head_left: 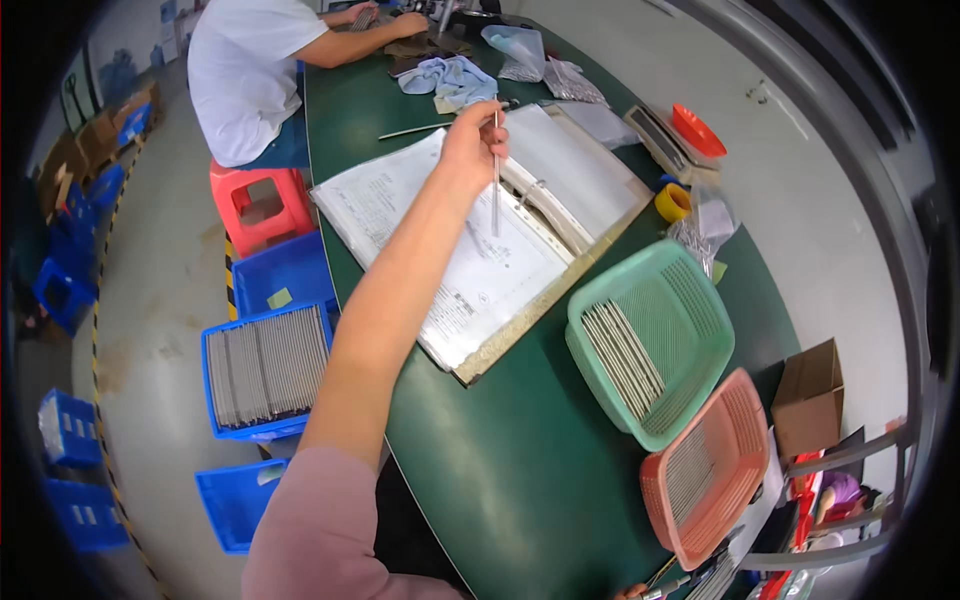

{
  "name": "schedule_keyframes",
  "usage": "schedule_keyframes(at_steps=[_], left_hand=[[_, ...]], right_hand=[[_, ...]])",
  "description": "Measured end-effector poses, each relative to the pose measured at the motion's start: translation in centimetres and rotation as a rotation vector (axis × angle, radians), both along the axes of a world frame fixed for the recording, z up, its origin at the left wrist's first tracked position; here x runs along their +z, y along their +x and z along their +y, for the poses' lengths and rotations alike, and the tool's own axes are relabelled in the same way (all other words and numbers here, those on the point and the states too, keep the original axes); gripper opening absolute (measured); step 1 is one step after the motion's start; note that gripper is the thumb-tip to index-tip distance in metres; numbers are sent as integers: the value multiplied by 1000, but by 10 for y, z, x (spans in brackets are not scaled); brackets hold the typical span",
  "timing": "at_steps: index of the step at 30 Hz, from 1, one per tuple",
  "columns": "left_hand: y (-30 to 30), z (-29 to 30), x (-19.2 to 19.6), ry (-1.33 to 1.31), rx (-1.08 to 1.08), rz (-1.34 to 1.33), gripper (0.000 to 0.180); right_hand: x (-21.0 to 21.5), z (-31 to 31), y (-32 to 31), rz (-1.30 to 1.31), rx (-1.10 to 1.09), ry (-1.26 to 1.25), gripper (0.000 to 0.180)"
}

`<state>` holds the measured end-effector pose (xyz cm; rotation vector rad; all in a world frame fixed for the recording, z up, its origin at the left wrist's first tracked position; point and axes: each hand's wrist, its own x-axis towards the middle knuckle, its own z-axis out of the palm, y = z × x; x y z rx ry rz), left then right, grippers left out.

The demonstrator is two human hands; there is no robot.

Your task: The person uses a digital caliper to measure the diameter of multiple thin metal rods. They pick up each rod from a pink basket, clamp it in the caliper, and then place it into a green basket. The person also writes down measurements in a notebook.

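Left hand (pixel 473 150), fingers (pixel 499 135) pinching thin rod (pixel 496 200) over printed pages (pixel 520 270), green basket (pixel 708 345) beside on desk (pixel 465 460); right hand (pixel 632 592) cut off, grip can't tell.

A dark green tabletop (pixel 500 460) carries an open ring binder (pixel 520 270). Around the binder: blue cloth (pixel 450 82) at twelve o'clock, yellow tape roll (pixel 673 203) near three, green basket (pixel 690 335) at four, pink basket (pixel 737 435) nearer five.

one raised rod (pixel 496 205), one binder (pixel 535 232), two baskets (pixel 692 315), one red stool (pixel 226 205)
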<state>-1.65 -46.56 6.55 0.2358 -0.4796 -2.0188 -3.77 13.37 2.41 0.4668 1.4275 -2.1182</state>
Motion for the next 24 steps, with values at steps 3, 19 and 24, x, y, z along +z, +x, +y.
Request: schedule_keyframes(at_steps=[3,19,24], left_hand=[[4,-11,-28,181,-62,262,7],[33,-47,-73,335,76,694,8],[29,-46,-74,418,63,686,9]], right_hand=[[0,0,0,51,90,17,47],[16,-35,7,46,-96,345,46],[16,-24,7,27,69,247,45]])
